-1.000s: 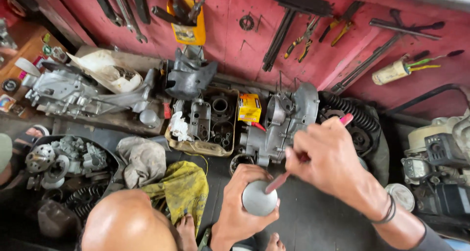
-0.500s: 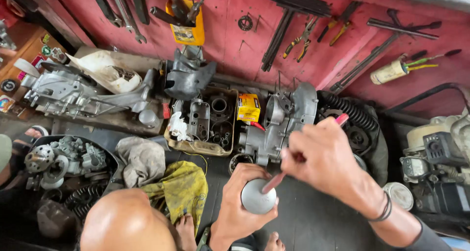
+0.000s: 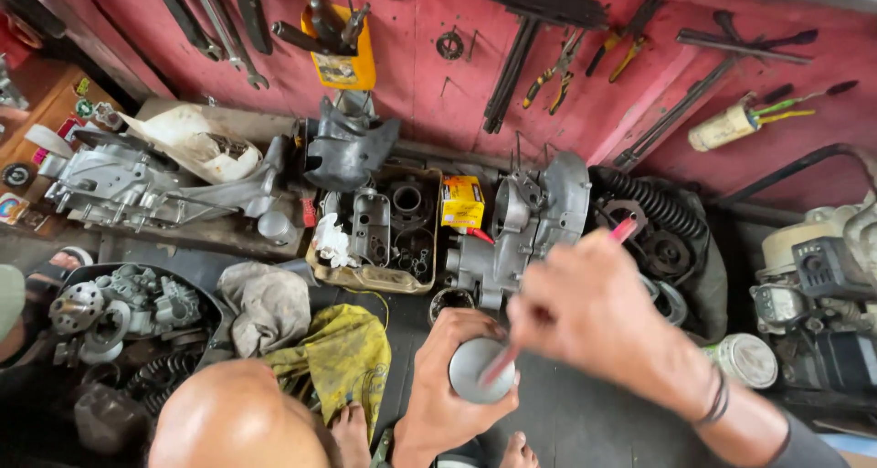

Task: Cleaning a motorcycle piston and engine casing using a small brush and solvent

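Observation:
My left hand [image 3: 438, 404] comes up from the bottom edge and grips a round grey metal piston [image 3: 480, 369], its flat top facing me. My right hand [image 3: 585, 317] reaches in from the lower right with a dark band at the wrist. It holds a thin red-handled tool [image 3: 625, 228] slanted downward. The tool's lower end [image 3: 498, 366] rests on the piston's top, and its red upper end sticks out past my fingers. Both hands hover over a dark floor mat [image 3: 566, 422].
Just behind the hands stand a grey engine casing [image 3: 530, 217], a tray of engine parts [image 3: 384, 235] and a yellow box [image 3: 462, 200]. A yellow rag [image 3: 343, 358] and a bare knee [image 3: 233, 418] are at the lower left, a small engine [image 3: 822, 276] at the right. Tools hang on the red wall [image 3: 548, 57].
My right hand has shifted slightly left and down, moving the red-handled tool across the piston top. My left hand keeps the piston almost still.

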